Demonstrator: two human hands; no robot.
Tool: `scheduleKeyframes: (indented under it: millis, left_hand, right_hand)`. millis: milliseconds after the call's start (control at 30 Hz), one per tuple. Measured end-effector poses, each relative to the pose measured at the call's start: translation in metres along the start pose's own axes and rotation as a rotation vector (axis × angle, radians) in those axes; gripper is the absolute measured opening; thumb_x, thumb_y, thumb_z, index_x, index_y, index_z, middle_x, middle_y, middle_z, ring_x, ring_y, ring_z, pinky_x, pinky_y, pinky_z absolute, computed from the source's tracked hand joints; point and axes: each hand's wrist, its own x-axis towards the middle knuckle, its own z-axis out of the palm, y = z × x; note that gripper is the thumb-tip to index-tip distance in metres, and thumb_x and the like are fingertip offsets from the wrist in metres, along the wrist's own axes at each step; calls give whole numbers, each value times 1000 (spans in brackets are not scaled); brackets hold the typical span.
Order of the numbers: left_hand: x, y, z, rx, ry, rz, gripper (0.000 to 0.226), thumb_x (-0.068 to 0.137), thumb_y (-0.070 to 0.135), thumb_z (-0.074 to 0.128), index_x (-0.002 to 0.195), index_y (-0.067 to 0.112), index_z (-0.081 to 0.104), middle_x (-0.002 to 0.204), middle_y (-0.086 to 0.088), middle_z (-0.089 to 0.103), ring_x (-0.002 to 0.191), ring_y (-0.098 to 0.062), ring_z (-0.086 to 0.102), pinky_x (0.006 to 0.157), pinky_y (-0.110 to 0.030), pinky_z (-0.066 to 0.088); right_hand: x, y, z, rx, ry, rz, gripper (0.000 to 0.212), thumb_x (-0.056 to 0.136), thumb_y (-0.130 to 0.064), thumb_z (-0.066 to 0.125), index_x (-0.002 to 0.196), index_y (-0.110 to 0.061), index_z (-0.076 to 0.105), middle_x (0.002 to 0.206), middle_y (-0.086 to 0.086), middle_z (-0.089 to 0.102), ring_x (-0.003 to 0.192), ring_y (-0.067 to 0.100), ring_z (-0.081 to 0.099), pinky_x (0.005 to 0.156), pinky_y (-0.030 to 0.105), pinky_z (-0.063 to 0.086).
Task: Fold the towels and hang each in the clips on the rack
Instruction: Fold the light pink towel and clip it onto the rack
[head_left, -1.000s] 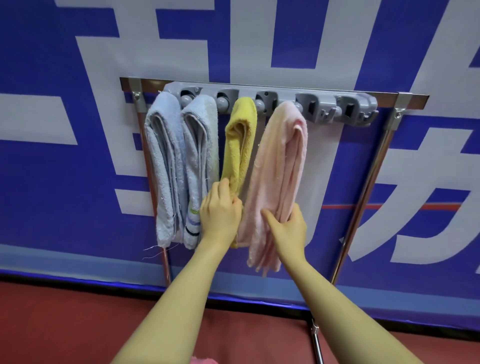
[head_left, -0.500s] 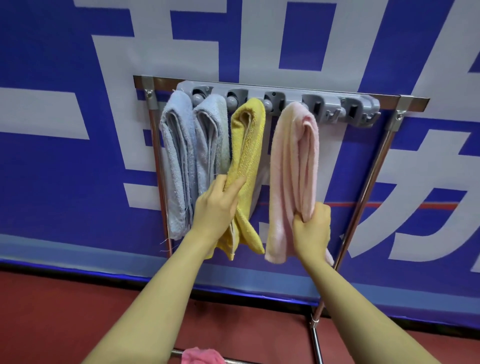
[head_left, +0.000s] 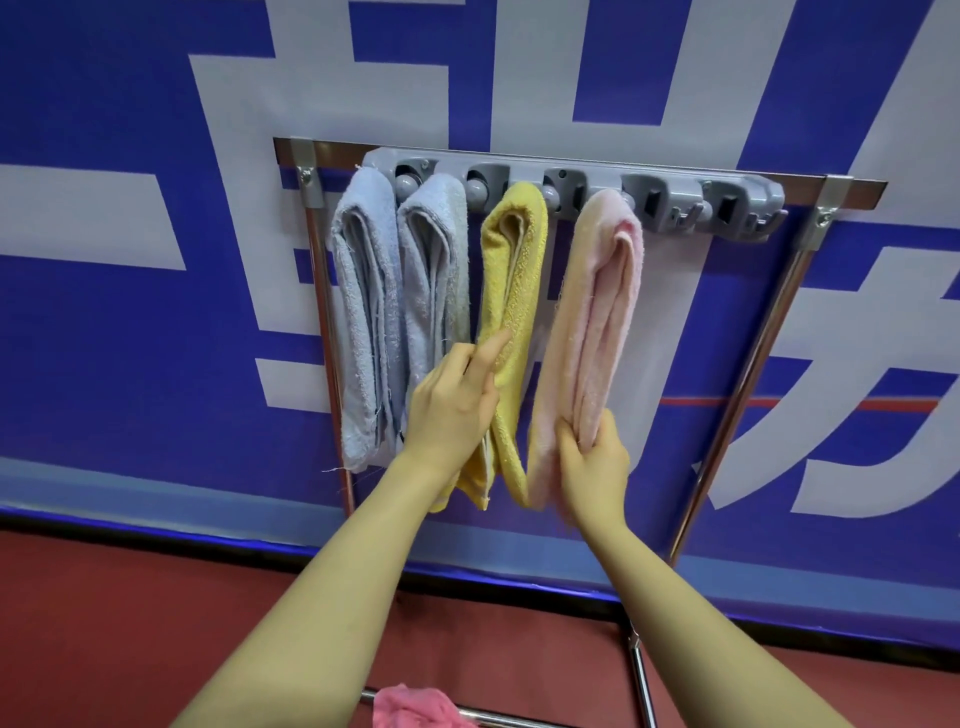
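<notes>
4 folded terry towels hang from the grey plastic clip bar (head_left: 571, 174) on the steel-tube rack (head_left: 737, 384): pale blue towel (head_left: 363, 312), grey-white towel (head_left: 434, 275), mustard-yellow towel (head_left: 514, 280), pale pink towel (head_left: 592, 322), each pinched at its fold so the tails fall straight. 2 clips at the bar's right end (head_left: 727, 208) stand empty. My left hand (head_left: 452, 405) lies with fingers nearly straight against the yellow towel's edge, thumb out of sight behind it, apparently holding that towel aside so it does not crowd the pink one. My right hand (head_left: 592, 457) has fingers curled round the pink towel's lower layers, gathering them, I judge, to even the hang. A crumpled bright pink cloth (head_left: 415, 709) sits on the rack's lower bar (head_left: 498, 719) at the frame's bottom edge, likely next for folding and an empty clip.
</notes>
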Motion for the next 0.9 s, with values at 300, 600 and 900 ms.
scheduleKeyframes:
  millis: [300, 600, 900]
  left_hand:
    - [-15, 2, 15, 249, -18, -2, 58, 79, 20, 65, 132, 23, 42, 113, -14, 58, 98, -26, 51, 77, -39, 50]
    - [-105, 9, -9, 252, -381, -53, 46, 82, 31, 45, 120, 10, 62, 129, -10, 57, 111, -25, 53, 90, -38, 47]
    - [-202, 18, -23, 224, -648, -112, 45, 76, 31, 42, 102, 8, 70, 109, -10, 68, 94, -28, 65, 87, -33, 33]
  right_hand:
    - [-6, 6, 4, -245, -55, -54, 13, 94, -33, 53, 95, -21, 55, 87, -4, 64, 81, 19, 59, 66, 33, 44]
    - [-66, 29, -16, -513, -218, -145, 38, 94, -26, 53, 131, -14, 51, 123, 5, 61, 111, 30, 56, 87, 39, 44]
    - [-138, 90, -9, -673, -402, -161, 36, 93, -23, 56, 125, -6, 58, 114, 13, 63, 104, 35, 60, 85, 42, 46]
